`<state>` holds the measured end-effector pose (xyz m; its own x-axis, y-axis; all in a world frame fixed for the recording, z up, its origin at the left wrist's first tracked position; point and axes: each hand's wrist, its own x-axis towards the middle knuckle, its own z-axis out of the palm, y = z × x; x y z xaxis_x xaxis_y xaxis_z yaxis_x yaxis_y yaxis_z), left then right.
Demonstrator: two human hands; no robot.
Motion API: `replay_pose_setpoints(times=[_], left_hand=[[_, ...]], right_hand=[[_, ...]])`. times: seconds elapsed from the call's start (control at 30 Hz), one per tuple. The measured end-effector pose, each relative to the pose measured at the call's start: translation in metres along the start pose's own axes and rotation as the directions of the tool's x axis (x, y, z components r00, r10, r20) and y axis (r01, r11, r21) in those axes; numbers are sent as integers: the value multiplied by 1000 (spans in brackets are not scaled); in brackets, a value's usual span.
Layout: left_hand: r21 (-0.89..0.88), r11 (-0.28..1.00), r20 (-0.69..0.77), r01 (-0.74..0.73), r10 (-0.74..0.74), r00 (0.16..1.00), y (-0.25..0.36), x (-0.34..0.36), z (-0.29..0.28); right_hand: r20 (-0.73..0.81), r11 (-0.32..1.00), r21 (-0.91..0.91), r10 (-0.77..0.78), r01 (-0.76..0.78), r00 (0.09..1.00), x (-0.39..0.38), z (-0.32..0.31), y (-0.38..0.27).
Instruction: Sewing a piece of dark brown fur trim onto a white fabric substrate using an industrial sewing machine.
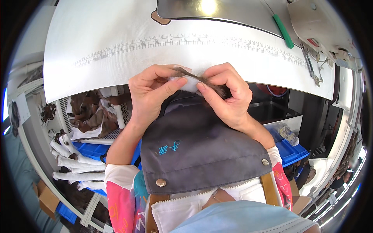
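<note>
Both my hands are raised over the front edge of the white table, pinching a small piece of brown fur with a white, soft-looking backing (189, 83). My left hand (153, 87) grips its left end between thumb and fingers. The thumb of my right hand (229, 89) presses on the white side near the middle, with the fingers curled behind. Dark brown pile (219, 91) sticks out under the right fingers. The far side of the piece is hidden by my fingers.
The white table (116, 29) has a printed ruler scale. A metal plate (225, 9), a green-handled tool (283, 31), tweezers (307, 60) and a sewing machine (326, 23) are at the far right. A crate (62, 112) of brown pieces and white fluffy strips (79, 171) lie left.
</note>
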<state>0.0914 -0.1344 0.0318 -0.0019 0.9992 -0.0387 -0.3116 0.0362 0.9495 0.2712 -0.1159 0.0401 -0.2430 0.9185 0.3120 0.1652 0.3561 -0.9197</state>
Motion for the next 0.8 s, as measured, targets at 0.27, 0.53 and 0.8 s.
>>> replay_pose_setpoints(times=[0.27, 0.53, 0.8], left_hand=[[-66, 997, -63, -44, 40, 997, -7, 4, 1], [90, 995, 103, 39, -48, 994, 39, 54, -24], [561, 828, 367, -6, -242, 898, 48, 174, -51]], right_hand=[[50, 997, -26, 69, -67, 996, 10, -7, -8], [358, 916, -183, -276, 357, 892, 43, -1, -12], [525, 615, -362, -487, 701, 698, 120, 8, 48]])
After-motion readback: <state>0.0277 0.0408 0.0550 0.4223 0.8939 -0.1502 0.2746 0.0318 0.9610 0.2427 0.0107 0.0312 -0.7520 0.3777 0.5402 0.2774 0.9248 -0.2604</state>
